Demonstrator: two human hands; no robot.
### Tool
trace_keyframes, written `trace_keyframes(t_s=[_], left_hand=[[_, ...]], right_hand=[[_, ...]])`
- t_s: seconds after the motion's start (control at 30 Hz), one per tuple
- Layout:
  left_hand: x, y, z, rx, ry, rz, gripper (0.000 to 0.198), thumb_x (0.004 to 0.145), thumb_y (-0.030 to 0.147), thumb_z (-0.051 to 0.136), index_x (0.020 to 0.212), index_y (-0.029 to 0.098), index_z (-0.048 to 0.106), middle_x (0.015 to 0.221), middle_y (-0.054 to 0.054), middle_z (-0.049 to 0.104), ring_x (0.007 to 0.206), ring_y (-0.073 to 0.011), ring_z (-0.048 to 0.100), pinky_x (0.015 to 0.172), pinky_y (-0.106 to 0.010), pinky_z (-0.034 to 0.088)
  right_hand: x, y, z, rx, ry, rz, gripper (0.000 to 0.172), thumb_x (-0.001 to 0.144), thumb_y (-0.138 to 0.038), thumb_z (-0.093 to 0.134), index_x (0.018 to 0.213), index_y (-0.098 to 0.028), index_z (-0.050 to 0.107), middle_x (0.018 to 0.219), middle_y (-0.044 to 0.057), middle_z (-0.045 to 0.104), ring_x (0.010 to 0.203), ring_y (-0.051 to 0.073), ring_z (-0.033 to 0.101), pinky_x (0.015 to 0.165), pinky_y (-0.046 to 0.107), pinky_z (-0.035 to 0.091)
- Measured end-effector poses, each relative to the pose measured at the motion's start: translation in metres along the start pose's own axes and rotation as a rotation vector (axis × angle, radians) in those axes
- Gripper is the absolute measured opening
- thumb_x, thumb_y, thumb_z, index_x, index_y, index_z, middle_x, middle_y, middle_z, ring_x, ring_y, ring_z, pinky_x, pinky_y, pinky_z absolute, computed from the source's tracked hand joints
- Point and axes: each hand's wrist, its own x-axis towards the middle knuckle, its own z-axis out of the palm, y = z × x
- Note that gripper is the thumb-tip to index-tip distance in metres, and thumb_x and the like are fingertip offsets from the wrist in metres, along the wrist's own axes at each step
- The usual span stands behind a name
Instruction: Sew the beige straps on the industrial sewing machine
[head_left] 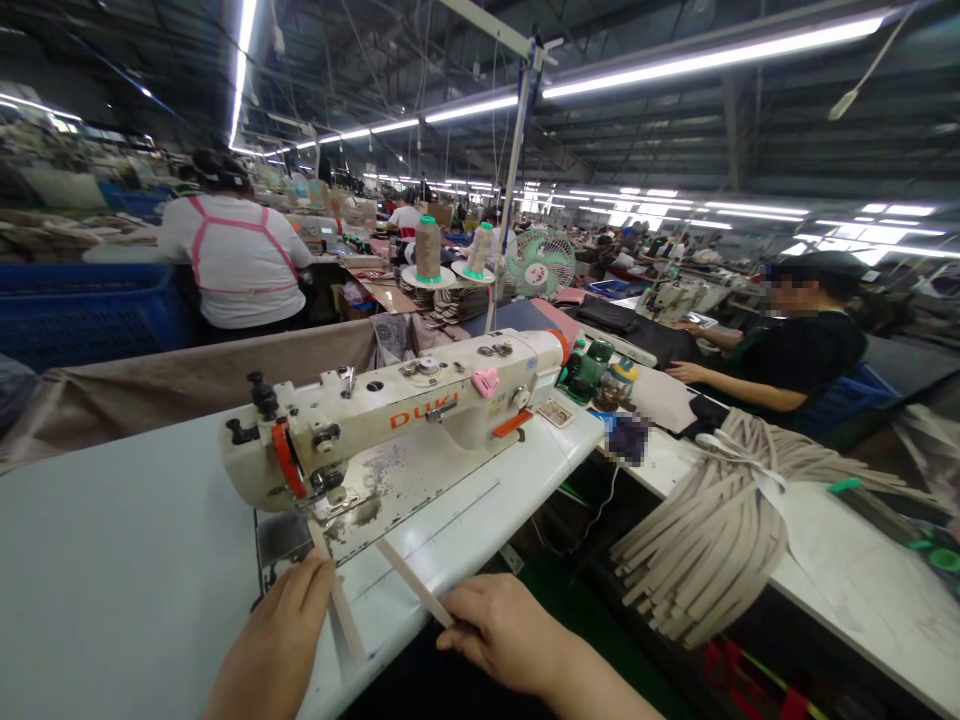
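A white sewing machine (420,400) with orange lettering stands on a pale table. Close to its needle area, my left hand (281,620) has its fingers closed on a narrow beige strip (347,615). The strip runs from under the machine's head, past my fingers, toward the table's front edge. My right hand (499,630) pinches the end of a second beige strip (409,575) between thumb and fingers. The other end of that strip points at the machine bed and lies over the table's front edge.
A tied bundle of beige strips (697,540) lies on the side table at right. Thread cones (428,250), a green fan (541,265) and jars (596,370) stand behind the machine. One co-worker (814,330) sits at right, another (232,240) ahead at left. A blue crate (90,315) is at far left.
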Motion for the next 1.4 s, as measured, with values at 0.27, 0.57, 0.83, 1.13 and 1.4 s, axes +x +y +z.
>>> trace_keyframes(t_s=[0.27,0.57,0.83,1.13,1.4], left_hand=[[0.007,0.004,-0.012,-0.032,0.06,0.003,0.045,0.093,-0.001,0.037,0.126,0.014,0.063,0.134,-0.014,0.062,0.123,-0.0266,0.06,0.104,-0.037,0.051],[0.013,0.01,-0.015,-0.049,0.113,0.004,0.03,0.1,0.014,0.043,0.123,0.013,0.062,0.127,-0.017,0.062,0.117,-0.0295,0.062,0.099,-0.043,0.055],[0.018,0.014,-0.021,-0.071,0.029,-0.121,0.05,0.09,-0.006,0.037,0.127,0.015,0.063,0.132,-0.012,0.066,0.124,-0.0254,0.061,0.109,-0.039,0.052],[0.04,0.005,-0.037,-0.326,0.016,-0.364,0.024,0.1,0.016,0.05,0.12,0.019,0.064,0.132,-0.009,0.069,0.14,-0.0258,0.053,0.122,-0.05,0.039],[0.048,-0.001,-0.046,-0.456,-0.038,-0.468,0.024,0.098,0.016,0.052,0.117,0.024,0.063,0.143,-0.005,0.063,0.148,-0.0269,0.043,0.124,-0.052,0.033]], right_hand=[[0.004,-0.01,-0.001,0.021,-0.023,-0.007,0.024,0.104,-0.04,0.052,0.089,-0.023,0.059,0.083,-0.001,0.068,0.074,0.013,0.061,0.07,0.022,0.04],[0.009,-0.013,0.006,0.073,-0.038,-0.017,0.022,0.103,-0.034,0.052,0.085,-0.023,0.057,0.08,-0.001,0.066,0.071,0.013,0.059,0.067,0.022,0.04],[0.012,-0.017,0.008,0.103,-0.058,0.017,0.026,0.106,-0.033,0.044,0.088,-0.023,0.06,0.081,0.001,0.066,0.075,0.015,0.062,0.069,0.024,0.043],[0.016,-0.004,0.019,0.227,-0.032,0.012,0.03,0.106,-0.041,0.045,0.102,-0.026,0.071,0.092,0.007,0.075,0.081,0.021,0.072,0.073,0.028,0.055],[0.018,0.001,0.027,0.236,0.004,0.001,0.031,0.105,-0.043,0.049,0.11,-0.027,0.074,0.096,0.009,0.077,0.085,0.021,0.075,0.075,0.025,0.059]])
